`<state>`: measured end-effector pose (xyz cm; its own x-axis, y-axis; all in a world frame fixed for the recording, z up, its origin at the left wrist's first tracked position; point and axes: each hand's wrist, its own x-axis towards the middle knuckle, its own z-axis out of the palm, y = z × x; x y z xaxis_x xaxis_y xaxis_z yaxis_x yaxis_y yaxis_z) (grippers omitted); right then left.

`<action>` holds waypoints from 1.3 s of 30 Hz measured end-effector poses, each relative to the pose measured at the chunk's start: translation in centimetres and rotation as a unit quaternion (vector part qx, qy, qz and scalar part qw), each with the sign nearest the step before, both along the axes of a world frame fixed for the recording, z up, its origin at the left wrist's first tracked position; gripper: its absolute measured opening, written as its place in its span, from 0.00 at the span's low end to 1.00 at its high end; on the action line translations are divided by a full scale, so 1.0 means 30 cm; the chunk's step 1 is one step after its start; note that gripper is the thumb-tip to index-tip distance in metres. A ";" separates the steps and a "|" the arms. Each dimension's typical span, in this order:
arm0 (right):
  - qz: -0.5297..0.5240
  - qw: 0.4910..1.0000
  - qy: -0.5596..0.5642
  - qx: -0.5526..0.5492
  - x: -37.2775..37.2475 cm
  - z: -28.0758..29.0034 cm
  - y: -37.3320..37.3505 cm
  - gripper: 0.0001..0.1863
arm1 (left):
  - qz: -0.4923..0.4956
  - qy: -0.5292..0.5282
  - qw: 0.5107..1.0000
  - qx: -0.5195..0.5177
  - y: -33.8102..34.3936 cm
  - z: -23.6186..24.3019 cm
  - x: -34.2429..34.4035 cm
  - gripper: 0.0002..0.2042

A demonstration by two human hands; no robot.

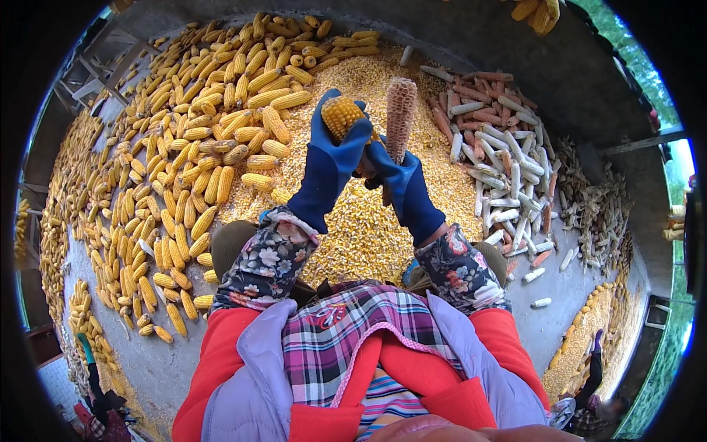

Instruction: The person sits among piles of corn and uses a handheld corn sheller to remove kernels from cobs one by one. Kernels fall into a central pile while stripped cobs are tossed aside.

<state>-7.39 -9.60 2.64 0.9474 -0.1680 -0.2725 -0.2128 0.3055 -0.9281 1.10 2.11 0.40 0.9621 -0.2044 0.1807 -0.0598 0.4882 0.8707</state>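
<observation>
Both of my hands wear blue gloves and are close together above a heap of loose corn kernels (353, 236). My left hand (331, 144) is wrapped round a yellow ear of corn (341, 116), whose kernel-covered end shows between thumb and fingers. In my right hand (398, 177) a bare reddish corn cob (401, 110) stands nearly upright, stripped of kernels on the visible side. The lower part of that cob is hidden by the glove, and the spot where the two hands meet is partly covered.
A wide pile of unshelled ears (199, 140) spreads on the left. At the right lie stripped cobs (508, 162), with dry husks (600, 199) beyond them. Grey floor (180, 361) shows lower left. Other people (110, 412) are at the lower left and lower right edges.
</observation>
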 end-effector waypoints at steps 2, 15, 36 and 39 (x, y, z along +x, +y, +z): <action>0.008 1.000 -0.001 0.003 -0.003 0.026 -0.016 0.22 | -0.052 0.041 0.998 -0.019 0.011 0.040 0.005 0.30; 0.025 0.999 0.001 -0.031 -0.010 -0.003 -0.004 0.21 | -0.040 0.031 0.995 0.091 0.039 0.071 0.004 0.29; -0.049 0.876 -0.241 -0.415 0.009 -0.011 0.023 0.26 | -0.002 0.022 0.999 -0.029 0.025 0.012 0.008 0.28; -0.057 0.860 -0.255 -0.437 0.017 -0.014 0.015 0.29 | -0.112 0.160 0.974 -0.111 0.085 0.008 0.047 0.28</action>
